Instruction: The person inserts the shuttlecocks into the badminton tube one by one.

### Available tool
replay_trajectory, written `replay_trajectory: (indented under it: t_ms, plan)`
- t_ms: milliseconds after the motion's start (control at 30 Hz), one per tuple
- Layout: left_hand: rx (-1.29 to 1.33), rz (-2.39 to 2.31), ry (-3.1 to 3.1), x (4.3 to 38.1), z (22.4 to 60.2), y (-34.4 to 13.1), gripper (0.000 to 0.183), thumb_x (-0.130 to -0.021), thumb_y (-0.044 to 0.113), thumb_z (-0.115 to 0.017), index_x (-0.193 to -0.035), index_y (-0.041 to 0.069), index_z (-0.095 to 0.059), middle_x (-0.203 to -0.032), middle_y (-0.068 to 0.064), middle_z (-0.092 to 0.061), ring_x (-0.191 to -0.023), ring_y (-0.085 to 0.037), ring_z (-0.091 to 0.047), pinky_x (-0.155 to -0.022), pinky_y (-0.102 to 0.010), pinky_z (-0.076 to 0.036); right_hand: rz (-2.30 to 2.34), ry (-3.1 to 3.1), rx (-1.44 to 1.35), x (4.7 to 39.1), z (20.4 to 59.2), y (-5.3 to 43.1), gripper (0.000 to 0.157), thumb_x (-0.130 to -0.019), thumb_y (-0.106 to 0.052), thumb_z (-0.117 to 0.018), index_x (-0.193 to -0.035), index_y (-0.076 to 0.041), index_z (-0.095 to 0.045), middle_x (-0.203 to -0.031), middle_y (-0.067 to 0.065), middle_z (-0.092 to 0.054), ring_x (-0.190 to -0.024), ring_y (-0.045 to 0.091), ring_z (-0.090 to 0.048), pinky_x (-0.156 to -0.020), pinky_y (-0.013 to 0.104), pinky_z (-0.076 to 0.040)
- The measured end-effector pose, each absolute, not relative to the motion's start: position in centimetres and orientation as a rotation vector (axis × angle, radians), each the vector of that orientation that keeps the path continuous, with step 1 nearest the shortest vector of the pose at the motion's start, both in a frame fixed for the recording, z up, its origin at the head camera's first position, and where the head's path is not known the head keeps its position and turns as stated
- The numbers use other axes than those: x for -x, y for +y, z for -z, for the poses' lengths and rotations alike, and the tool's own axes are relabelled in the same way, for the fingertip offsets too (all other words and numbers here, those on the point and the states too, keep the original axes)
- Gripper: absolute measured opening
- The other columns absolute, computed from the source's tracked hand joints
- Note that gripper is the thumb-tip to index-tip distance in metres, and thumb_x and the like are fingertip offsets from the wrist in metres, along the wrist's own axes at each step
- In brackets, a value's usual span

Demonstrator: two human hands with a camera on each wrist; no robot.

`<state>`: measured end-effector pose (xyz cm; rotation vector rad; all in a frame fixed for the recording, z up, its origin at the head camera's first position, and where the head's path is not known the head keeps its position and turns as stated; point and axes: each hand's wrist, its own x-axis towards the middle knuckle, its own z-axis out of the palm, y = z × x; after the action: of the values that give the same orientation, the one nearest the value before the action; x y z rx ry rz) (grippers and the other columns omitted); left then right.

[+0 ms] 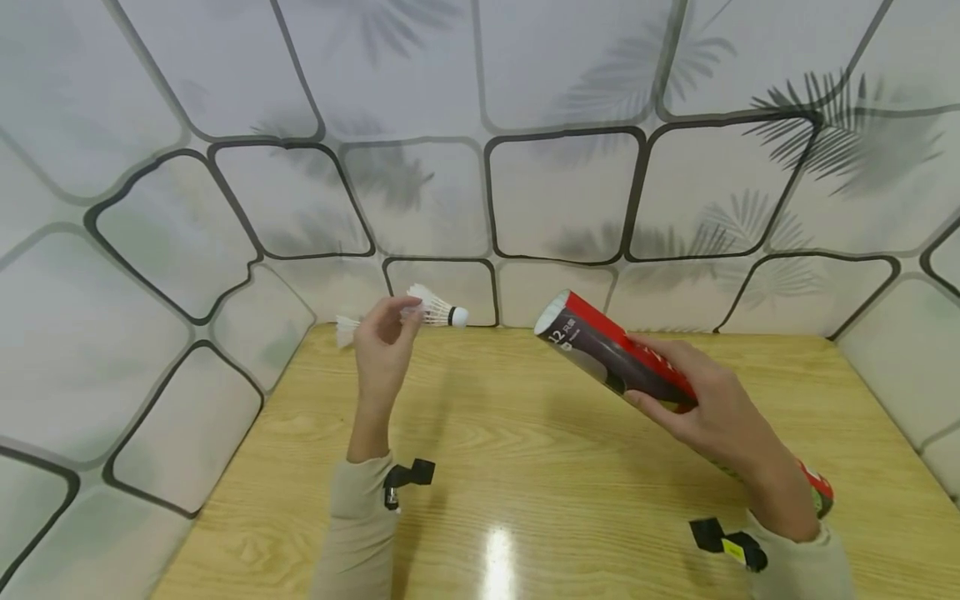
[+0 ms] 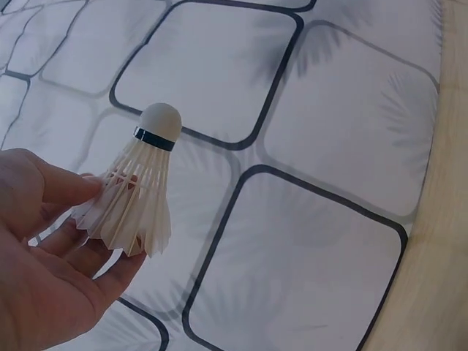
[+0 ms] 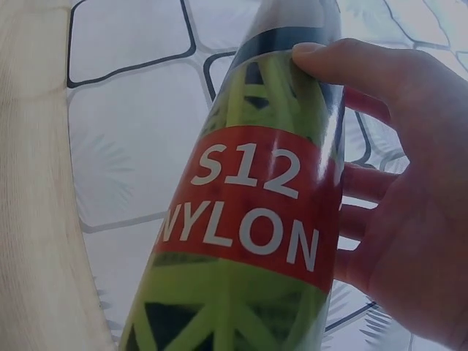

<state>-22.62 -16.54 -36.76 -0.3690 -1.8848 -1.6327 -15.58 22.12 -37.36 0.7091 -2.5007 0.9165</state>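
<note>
My left hand (image 1: 386, 350) pinches a white shuttlecock (image 1: 442, 312) by its skirt, over the far left part of the table. In the left wrist view, the thumb and fingers hold the feathered rim, and the rounded cork (image 2: 161, 121) with its dark band points upward. My right hand (image 1: 720, 400) grips a long shuttlecock tube (image 1: 600, 350) in red, black and green. The tube is tilted, its pale end raised toward the left hand and its other end low behind the right wrist. Its side reads "S12 NYLON" in the right wrist view, where the thumb lies across the tube (image 3: 245, 197).
A second shuttlecock (image 1: 346, 331) lies at the table's far left edge, partly hidden behind my left hand. The wooden table (image 1: 480, 450) is bordered at the back and sides by a patterned fabric wall (image 1: 562, 192).
</note>
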Motion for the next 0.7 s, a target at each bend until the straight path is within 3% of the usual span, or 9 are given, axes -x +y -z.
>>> replay_trajectory:
  t_ms: [100, 233, 500, 700]
  plan:
    - [0.397, 1.642, -1.84, 22.5, 36.6, -16.1, 0.015, -0.094, -0.01, -0.068, -0.108, -0.015, -0.067, -0.1, -0.03, -0.069, -0.079, -0.011, -0.063, -0.071, -0.018, -0.051, -0.907, -2.485, -0.708, 15.6, 37.3, 22.1, 0.077, -0.084, -0.016, -0.087, -0.151, -0.028, -0.052, -0.14, -0.001, -0.06, -0.114, 0.02, -0.06, -0.08, 0.039, -0.056]
    - [0.461, 1.651, -1.803, 21.8, 36.0, -15.3, 0.014, -0.094, -0.007, -0.07, -0.107, -0.012, -0.069, -0.099, -0.026, -0.07, -0.078, -0.015, -0.065, -0.07, -0.02, -0.052, -0.906, -2.473, -0.716, 15.8, 37.4, 22.1, 0.079, -0.083, -0.015, -0.088, -0.151, -0.029, -0.051, -0.141, -0.003, -0.06, -0.115, 0.018, -0.059, -0.082, 0.027, -0.053]
    - [0.531, 1.655, -1.782, 20.6, 35.1, -14.2, 0.015, -0.093, -0.009, -0.07, -0.107, -0.012, -0.068, -0.1, -0.025, -0.07, -0.083, -0.018, -0.068, -0.075, -0.023, -0.056, -0.933, -2.472, -0.752, 15.7, 37.3, 21.8, 0.079, -0.083, -0.013, -0.088, -0.151, -0.028, -0.05, -0.142, -0.001, -0.059, -0.115, 0.019, -0.059, -0.078, 0.044, -0.057]
    - [0.597, 1.613, -1.79, 19.8, 34.7, -13.0, 0.017, -0.092, -0.013, -0.068, -0.109, -0.012, -0.067, -0.103, -0.024, -0.069, -0.091, -0.013, -0.069, -0.082, -0.026, -0.058, -0.959, -2.482, -0.763, 15.4, 37.1, 21.6, 0.079, -0.083, -0.014, -0.088, -0.151, -0.03, -0.05, -0.139, -0.003, -0.059, -0.111, 0.016, -0.059, -0.077, 0.042, -0.057]
